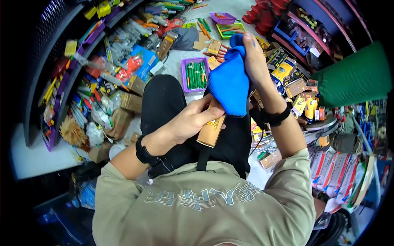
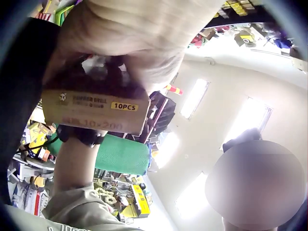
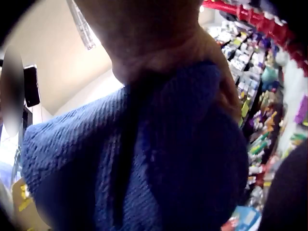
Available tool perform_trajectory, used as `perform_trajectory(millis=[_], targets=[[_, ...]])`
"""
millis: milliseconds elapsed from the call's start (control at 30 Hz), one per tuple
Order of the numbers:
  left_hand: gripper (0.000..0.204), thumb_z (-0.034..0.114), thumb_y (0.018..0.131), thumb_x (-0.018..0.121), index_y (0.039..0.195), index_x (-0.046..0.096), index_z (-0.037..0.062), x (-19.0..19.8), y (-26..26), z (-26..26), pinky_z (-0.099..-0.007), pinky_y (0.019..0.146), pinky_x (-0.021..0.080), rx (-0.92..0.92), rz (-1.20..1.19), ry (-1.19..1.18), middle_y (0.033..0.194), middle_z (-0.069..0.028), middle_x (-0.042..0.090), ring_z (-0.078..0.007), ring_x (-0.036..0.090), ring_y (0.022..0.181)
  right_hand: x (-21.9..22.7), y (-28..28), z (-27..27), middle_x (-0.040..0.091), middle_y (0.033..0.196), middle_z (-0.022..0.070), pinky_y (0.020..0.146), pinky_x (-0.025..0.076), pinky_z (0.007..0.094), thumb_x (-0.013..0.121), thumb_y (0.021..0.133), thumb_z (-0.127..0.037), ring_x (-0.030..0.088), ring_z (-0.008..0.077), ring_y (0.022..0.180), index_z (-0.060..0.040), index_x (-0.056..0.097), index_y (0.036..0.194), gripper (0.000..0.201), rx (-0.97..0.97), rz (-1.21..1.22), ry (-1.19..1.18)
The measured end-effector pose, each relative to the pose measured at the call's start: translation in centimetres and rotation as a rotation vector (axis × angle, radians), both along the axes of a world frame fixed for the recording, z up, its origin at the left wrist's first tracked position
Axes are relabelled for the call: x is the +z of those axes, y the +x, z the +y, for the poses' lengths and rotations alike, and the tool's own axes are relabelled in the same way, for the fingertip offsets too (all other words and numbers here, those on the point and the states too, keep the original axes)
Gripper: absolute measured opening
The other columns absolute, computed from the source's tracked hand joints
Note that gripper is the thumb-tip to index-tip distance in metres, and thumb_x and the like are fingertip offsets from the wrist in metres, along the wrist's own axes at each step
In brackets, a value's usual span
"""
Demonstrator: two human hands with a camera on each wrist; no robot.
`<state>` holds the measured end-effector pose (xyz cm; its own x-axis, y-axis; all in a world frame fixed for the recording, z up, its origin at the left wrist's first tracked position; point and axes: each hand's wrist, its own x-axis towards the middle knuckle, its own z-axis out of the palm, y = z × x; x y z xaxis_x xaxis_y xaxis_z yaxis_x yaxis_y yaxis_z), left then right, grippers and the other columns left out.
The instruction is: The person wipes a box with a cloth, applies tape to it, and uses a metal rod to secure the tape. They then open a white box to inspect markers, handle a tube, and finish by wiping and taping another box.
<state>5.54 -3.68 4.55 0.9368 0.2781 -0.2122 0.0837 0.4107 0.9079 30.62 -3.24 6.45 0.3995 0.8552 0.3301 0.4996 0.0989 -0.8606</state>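
My left hand (image 1: pixel 191 121) grips a small brown cardboard box (image 1: pixel 211 133) over my lap. In the left wrist view the box (image 2: pixel 91 113) shows a yellow 10PCS label and hammer drill lettering. My right hand (image 1: pixel 256 61) holds up the top of a blue knitted cloth (image 1: pixel 230 80), its fingers bent round the fabric. The cloth hangs down beside the left fingers and overlaps the far end of the box. In the right wrist view the ribbed blue cloth (image 3: pixel 144 159) fills most of the picture and hides the right fingertips.
Ahead on the floor stands a purple tray (image 1: pixel 184 76) with several green packets. A lime tray (image 1: pixel 223 35) and another purple tray (image 1: pixel 221 17) lie beyond. Boxed goods (image 1: pixel 287 69) pile up on the right near a green mesh roll (image 1: pixel 353 76). Bagged tools (image 1: pixel 123 45) crowd the left.
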Motion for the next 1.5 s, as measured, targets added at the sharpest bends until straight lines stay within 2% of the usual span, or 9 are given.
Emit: perform_trajectory(millis=[200,267,400,467,567,800,867,1000,1500], targets=[[0.063,0.040,0.103,0.062,0.145,0.044,-0.0032,0.4,-1.0,0.6,-0.0398,0.093,0.058,0.022,-0.186,-0.164,0.123,-0.0148,0.063,-0.0281,0.069,0.111,-4.1,0.1,-2.0,0.066,0.088,0.0047,0.073,0.048,0.0295,0.045,0.111,-0.047,0.056,0.0116,0.077,0.0013,0.065,0.112,0.053,-0.187,0.222,0.132],[0.078,0.046,0.097,0.070,0.149,0.040,-0.0039,1.0,-2.5,1.3,-0.0443,0.098,0.056,0.011,-0.164,-0.125,0.128,-0.0179,0.062,-0.0318,0.068,0.116,-2.8,1.4,-3.2,0.065,0.083,0.0022,0.065,0.049,0.0254,0.052,0.110,-0.040,0.060,0.0103,0.072,-0.0028,0.065,0.103,0.040,-0.287,0.606,0.028],[0.097,0.050,0.084,0.082,0.150,0.039,-0.0052,0.4,-4.6,2.4,-0.0444,0.103,0.054,0.008,-0.327,-0.227,0.135,-0.0197,0.059,-0.0315,0.064,0.120,-4.2,5.6,-7.1,0.064,0.082,0.0027,0.064,0.052,0.0259,0.060,0.105,-0.037,0.062,0.0104,0.071,-0.0056,0.063,0.100,0.032,-0.060,0.540,0.025],[0.100,0.046,0.081,0.085,0.154,0.036,0.0002,-0.5,-5.1,2.7,-0.0556,0.108,0.049,0.051,-0.381,-0.299,0.145,-0.0237,0.052,-0.0422,0.061,0.126,-3.8,3.4,-10.0,0.067,0.094,0.0036,0.079,0.052,0.0302,0.068,0.099,-0.033,0.065,0.0151,0.086,-0.0051,0.064,0.110,0.030,-0.054,0.265,-0.336],[0.105,0.039,0.075,0.090,0.155,0.035,0.0025,-3.5,-5.9,4.0,-0.0554,0.106,0.050,0.015,-0.374,-0.305,0.145,-0.0248,0.050,-0.0420,0.056,0.131,0.3,-2.6,-11.7,0.070,0.113,0.0160,0.098,0.050,0.0378,0.078,0.090,-0.039,0.067,0.0269,0.111,-0.0040,0.060,0.131,0.056,0.500,-0.071,-0.549],[0.104,0.020,0.062,0.098,0.148,0.045,-0.0023,-4.7,-6.6,3.5,-0.0447,0.109,0.049,0.067,-0.345,-0.228,0.135,-0.0195,0.063,-0.0340,0.062,0.127,2.0,-6.6,-10.7,0.043,0.155,0.0194,0.108,0.046,0.0493,0.094,0.066,-0.052,0.054,0.0344,0.135,-0.0067,0.026,0.159,0.124,0.469,0.323,-0.006],[0.099,0.013,0.064,0.097,0.147,0.047,-0.0030,-5.0,-6.9,4.0,-0.0440,0.115,0.042,0.050,-0.376,0.052,0.142,-0.0179,0.058,-0.0321,0.056,0.135,2.1,-7.5,-10.3,0.041,0.154,0.0226,0.108,0.046,0.0496,0.096,0.062,-0.051,0.054,0.0383,0.135,-0.0086,0.025,0.160,0.128,0.528,0.023,0.125],[0.108,0.005,0.062,0.095,0.157,0.045,0.0172,-4.1,-7.5,4.3,-0.0434,0.119,0.031,0.134,-0.393,0.463,0.159,-0.0194,0.037,-0.0321,0.040,0.146,3.3,-9.6,-8.5,0.028,0.155,0.0302,0.106,0.050,0.0532,0.094,0.068,-0.042,0.053,0.0450,0.132,-0.0107,0.051,0.148,0.096,0.552,-0.192,0.332],[0.089,0.006,0.064,0.091,0.146,0.060,0.0216,-4.3,-9.2,5.0,-0.0474,0.109,0.044,0.360,-0.401,0.960,0.150,-0.0193,0.045,-0.0370,0.055,0.130,2.6,-10.8,-6.8,0.033,0.153,0.0316,0.110,0.049,0.0525,0.094,0.072,-0.028,0.050,0.0521,0.133,-0.0147,0.066,0.122,0.059,0.699,-0.170,0.259]])
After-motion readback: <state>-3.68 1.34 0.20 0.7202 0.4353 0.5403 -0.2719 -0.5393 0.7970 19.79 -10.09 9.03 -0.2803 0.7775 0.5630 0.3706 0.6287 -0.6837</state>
